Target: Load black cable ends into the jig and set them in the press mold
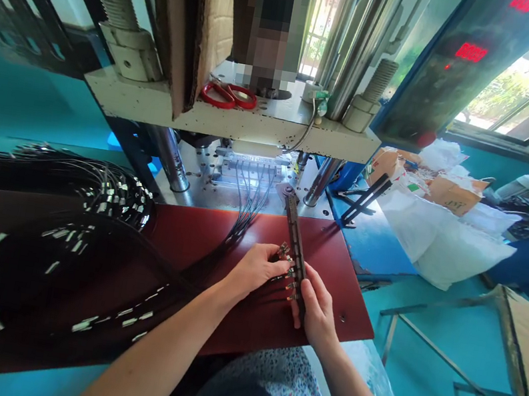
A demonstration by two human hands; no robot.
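Note:
My right hand (320, 305) is closed around the lower end of a long dark slotted bar (295, 233), tilted over the red-brown tabletop. Several small metal connectors (291, 275) stick out along the bar's left side. My left hand (257, 268) pinches a cable end (283, 250) against that same side; its exact shape is partly hidden by the fingers. Black cables (214, 254) run across the table, and thin wires from a bundle (243, 221) lead up into a clear mould block (248, 172) on the press bed.
A large coil of black cables (118, 194) with white tags lies at the left. Red-handled scissors (218, 94) rest on the press's crossbeam (275, 133), with steel columns (320, 184) below. On the right are a blue side table (380, 234), white bags (441, 234) and a metal frame (437, 348).

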